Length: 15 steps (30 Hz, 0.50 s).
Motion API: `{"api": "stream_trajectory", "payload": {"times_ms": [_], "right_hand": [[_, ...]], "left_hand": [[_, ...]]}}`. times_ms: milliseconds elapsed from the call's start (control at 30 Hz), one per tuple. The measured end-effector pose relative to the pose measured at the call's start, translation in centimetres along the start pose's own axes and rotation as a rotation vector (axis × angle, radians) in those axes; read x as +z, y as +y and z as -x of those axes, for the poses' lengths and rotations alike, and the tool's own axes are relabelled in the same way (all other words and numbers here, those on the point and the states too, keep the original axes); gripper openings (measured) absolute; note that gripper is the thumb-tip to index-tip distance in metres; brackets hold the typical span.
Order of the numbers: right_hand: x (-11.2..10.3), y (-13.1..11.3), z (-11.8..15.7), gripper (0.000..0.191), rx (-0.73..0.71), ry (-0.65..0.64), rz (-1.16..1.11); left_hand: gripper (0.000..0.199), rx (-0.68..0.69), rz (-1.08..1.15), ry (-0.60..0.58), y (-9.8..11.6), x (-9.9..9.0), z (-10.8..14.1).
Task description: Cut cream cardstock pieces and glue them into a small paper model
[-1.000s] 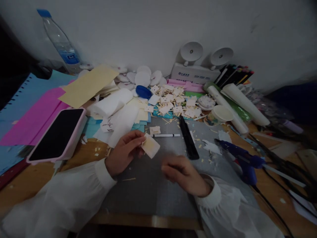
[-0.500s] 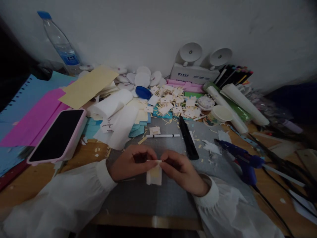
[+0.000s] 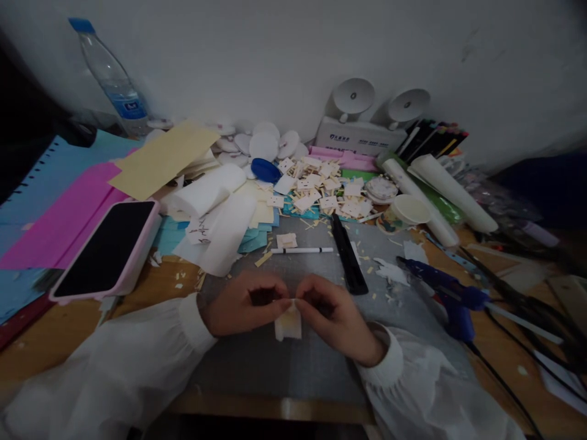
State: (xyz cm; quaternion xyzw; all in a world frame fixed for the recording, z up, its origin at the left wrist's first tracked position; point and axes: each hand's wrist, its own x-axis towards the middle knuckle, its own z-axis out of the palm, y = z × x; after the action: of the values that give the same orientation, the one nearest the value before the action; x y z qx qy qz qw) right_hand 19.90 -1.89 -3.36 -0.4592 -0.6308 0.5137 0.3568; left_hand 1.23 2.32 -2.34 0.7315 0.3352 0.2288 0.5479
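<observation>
Between my two hands hangs a small whitish piece of paper or tissue (image 3: 288, 325) with a yellowish middle. My left hand (image 3: 247, 304) pinches its top edge from the left, thumb against fingers. From the other side my right hand (image 3: 328, 311) pinches the same edge, the thumb tips almost meeting. Just beyond the hands lie a white pen (image 3: 302, 250) with black bands and a small cream paper piece (image 3: 287, 241). A black utility knife (image 3: 348, 256) rests on the grey mat (image 3: 275, 373) past my right hand.
A blue hot glue gun (image 3: 452, 290) with its cord lies right. A phone in a pink case (image 3: 107, 247) sits left. Behind are small paper figures (image 3: 316, 189), white rolls (image 3: 213, 189), a paper cup (image 3: 408, 211) and a water bottle (image 3: 121, 98).
Both hands keep their pinch on the piece, and the thumb tips have come closer together. The piece has shifted slightly right and its lower edge looks more curled.
</observation>
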Motion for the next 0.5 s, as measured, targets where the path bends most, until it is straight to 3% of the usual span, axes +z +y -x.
{"api": "stream_trajectory", "payload": {"times_ms": [167,267,367,500], "right_hand": [[-0.1,0.1,-0.4,0.012,-0.010,0.049,0.053],[-0.7,-0.6,-0.4,0.020,-0.063,0.147,0.152],[-1.5,-1.3,1.4,0.031,-0.128,0.400,0.264],[-3.0,-0.1,7.6,0.034,-0.094,0.846,0.419]], "left_hand": [[0.023,-0.101,0.109,-0.002,-0.6,0.2,-0.1],[0.025,-0.148,0.249,-0.011,-1.0,0.2,-0.3],[0.028,-0.170,0.320,0.001,-1.3,0.0,-0.5],[0.029,-0.153,0.340,0.012,-1.4,-0.2,-0.6]]}}
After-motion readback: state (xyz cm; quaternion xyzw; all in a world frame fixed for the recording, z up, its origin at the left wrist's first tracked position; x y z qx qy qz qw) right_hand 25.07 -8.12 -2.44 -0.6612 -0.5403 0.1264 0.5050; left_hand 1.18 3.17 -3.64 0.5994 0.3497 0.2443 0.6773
